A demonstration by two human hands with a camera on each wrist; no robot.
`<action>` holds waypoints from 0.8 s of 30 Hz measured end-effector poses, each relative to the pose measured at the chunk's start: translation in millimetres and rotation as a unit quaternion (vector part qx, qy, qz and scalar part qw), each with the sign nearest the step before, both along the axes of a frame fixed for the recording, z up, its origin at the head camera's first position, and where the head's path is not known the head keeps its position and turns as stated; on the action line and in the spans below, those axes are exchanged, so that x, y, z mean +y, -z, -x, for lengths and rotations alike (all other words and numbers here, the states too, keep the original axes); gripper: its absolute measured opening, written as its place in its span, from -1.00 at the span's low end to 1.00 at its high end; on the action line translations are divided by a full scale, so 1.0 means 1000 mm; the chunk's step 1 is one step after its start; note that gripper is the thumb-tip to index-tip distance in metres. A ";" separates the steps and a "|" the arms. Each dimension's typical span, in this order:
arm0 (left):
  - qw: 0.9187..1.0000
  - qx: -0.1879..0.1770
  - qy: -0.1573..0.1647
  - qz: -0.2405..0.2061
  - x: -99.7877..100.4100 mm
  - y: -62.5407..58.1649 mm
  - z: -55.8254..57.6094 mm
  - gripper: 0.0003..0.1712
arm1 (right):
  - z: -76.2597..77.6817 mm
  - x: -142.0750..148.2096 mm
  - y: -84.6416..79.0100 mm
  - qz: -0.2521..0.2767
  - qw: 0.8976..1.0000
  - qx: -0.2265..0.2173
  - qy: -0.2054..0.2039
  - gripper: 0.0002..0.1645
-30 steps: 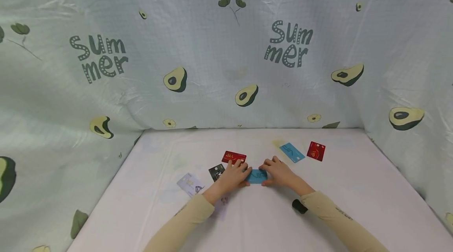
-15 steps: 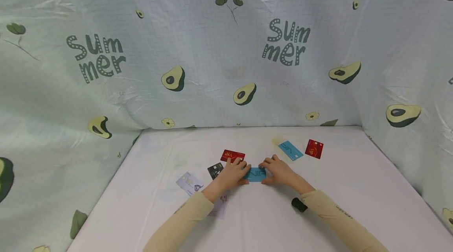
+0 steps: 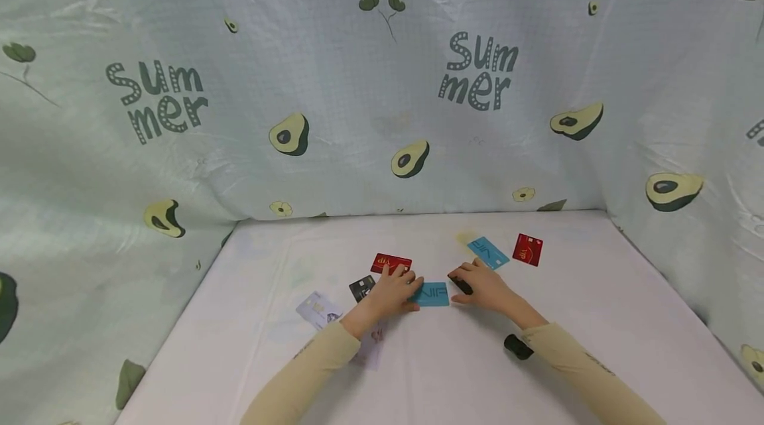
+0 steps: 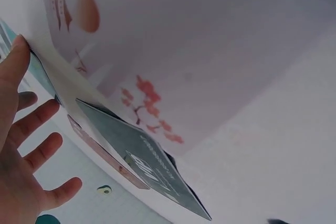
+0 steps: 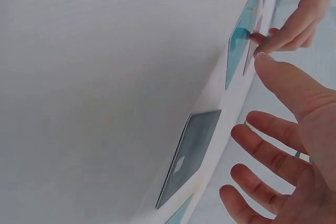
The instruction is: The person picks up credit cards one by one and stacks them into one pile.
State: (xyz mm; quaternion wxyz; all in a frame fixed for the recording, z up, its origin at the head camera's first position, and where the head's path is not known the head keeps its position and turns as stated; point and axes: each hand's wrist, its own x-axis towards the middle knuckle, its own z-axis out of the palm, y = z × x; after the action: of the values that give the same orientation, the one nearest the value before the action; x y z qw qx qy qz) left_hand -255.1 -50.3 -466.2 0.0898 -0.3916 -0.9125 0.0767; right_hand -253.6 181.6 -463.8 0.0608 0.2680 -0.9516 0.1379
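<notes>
A blue card (image 3: 434,294) lies flat on the table (image 3: 442,372).

Far side: I see a pale grey-green fabric backdrop (image 3: 346,54) printed with yellow-green avocado halves (image 3: 410,160) and dark "summer" lettering (image 3: 482,70).
Near side: a flat pinkish-white tabletop (image 3: 442,372).

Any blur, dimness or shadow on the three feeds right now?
Head: bright, nearer blue card small but clear; left wrist: dim, print on the lilac card blurred; right wrist: greyish, table softly shadowed, black card steeply foreshortened.
</notes>
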 end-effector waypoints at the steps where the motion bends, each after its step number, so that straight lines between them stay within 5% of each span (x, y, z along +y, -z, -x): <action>1: 1.000 -0.003 -0.001 -0.001 0.000 0.000 0.000 -0.36 | -0.001 0.002 0.000 0.000 1.000 0.000 0.006 -0.48; 10: 1.000 -0.008 0.001 -0.009 0.000 0.000 -0.003 -0.40 | -0.010 0.019 0.000 -0.004 0.999 0.010 0.037 -0.62; 24: 0.996 0.037 0.062 -0.055 0.010 -0.004 0.003 -0.54 | -0.014 0.037 0.004 0.004 0.996 0.018 0.091 -0.63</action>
State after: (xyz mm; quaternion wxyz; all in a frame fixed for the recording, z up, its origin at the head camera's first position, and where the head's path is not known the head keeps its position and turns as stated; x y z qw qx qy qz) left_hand -258.3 -40.4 -462.2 0.1500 -0.4384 -0.8855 0.0349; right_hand -240.0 218.2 -467.6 0.0910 0.1823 -0.9702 0.1308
